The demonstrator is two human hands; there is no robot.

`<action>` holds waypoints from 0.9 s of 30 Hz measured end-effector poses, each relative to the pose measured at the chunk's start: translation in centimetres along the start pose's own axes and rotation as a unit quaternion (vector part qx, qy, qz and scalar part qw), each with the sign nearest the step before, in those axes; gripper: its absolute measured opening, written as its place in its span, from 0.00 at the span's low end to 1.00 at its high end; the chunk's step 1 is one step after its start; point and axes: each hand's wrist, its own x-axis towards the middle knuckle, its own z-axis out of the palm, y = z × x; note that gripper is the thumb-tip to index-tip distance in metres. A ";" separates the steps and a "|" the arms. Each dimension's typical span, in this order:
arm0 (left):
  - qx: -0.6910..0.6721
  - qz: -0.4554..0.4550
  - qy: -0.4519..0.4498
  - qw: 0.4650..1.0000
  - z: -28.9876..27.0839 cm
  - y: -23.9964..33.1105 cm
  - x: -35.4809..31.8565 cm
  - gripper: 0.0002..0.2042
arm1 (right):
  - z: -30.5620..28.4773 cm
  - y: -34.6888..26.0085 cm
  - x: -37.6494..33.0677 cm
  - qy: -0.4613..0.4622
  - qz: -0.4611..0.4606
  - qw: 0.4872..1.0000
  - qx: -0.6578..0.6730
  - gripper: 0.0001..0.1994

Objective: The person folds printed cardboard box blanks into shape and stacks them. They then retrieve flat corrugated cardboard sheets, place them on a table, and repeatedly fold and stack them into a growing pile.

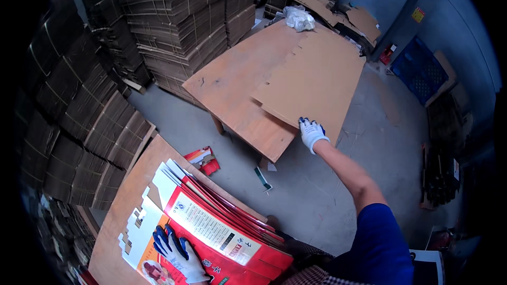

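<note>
My left hand (179, 253), in a white glove with dark blue fingers, lies flat with its fingers spread on a stack of red printed cardboard sheets (264, 265). The stack has white, notched flaps at its left side and rests on a near wooden table (113, 232). Stretched out ahead, my right hand (312, 133), gloved alike, has its fingers closed on the near edge of a large brown cardboard sheet (317, 76). That sheet lies on a second wooden table (227, 82) and juts past its right edge. My right thumb is hidden.
Tied bundles of flat cardboard (174, 26) rise at the back left, with more bundles (68, 142) along the left. A crumpled clear plastic bag (299, 18) sits at the far table end. Red scrap (205, 161) lies on the floor between the tables. A blue crate (420, 71) leans at right.
</note>
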 end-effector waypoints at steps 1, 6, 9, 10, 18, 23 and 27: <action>-0.006 -0.002 -0.004 1.000 0.3 0.4 0.0 0.25 | -1.9 0.0 -1.2 0.036 -0.029 0.999 0.000 0.26; -0.046 0.031 0.009 0.998 -0.7 -0.5 -0.3 0.24 | -19.5 -5.3 -11.8 0.184 -0.173 0.961 0.111 0.24; -0.160 0.026 0.005 0.987 -2.6 -0.9 -1.3 0.23 | -30.0 -5.8 -18.6 0.140 -0.152 0.944 0.257 0.27; -0.150 0.060 -0.006 0.987 -2.9 -1.1 -1.5 0.25 | -33.5 -5.3 -21.3 0.089 -0.074 0.930 0.350 0.28; -0.147 0.045 0.008 0.988 -1.9 -4.1 -4.6 0.24 | -46.1 0.2 -31.0 0.276 -0.533 0.756 0.263 0.27; -0.518 0.084 0.054 0.850 0.7 -5.9 -4.3 0.27 | -43.6 -8.5 -38.3 0.324 -0.578 0.681 0.312 0.26; -0.696 -0.106 0.072 0.707 -1.7 -9.4 -6.7 0.31 | -32.6 -17.0 -33.7 -0.056 -0.229 0.731 0.641 0.31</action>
